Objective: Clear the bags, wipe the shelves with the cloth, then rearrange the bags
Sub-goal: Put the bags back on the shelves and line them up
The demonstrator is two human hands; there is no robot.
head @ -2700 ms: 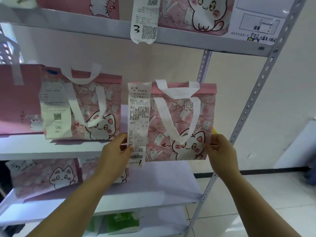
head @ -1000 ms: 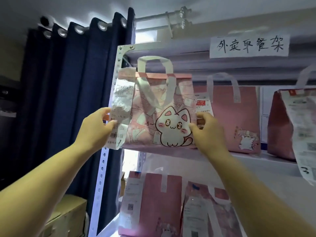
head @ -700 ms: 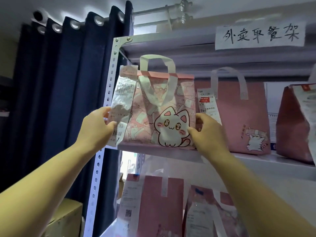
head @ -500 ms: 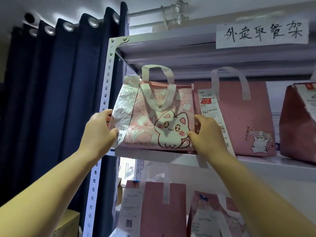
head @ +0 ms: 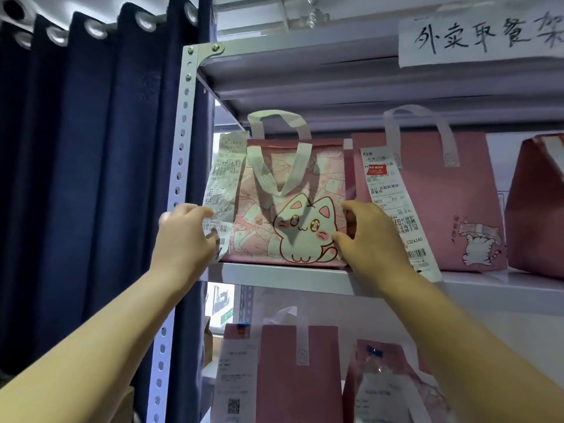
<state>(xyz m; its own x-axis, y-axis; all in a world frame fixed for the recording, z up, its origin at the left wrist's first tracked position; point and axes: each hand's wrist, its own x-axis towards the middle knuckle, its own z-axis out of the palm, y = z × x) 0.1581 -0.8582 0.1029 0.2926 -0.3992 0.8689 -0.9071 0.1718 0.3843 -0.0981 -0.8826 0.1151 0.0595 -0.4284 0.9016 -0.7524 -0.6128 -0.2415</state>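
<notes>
We have the cat bag standing upright at the left end of the upper shelf, between our hands: our left hand grips its left edge over the taped receipt, and our right hand curls round its right edge. Half a second ago it leaned at the shelf lip; now its base sits flat. A plain pink bag stands just beside it, and a navy curtain hangs to the left

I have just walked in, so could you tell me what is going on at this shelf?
A person holds the cat-print bag by its two sides, left hand beside its receipt, right hand at the other edge. Its base sits on the upper shelf at the left end, next to a plain pink bag.
</notes>
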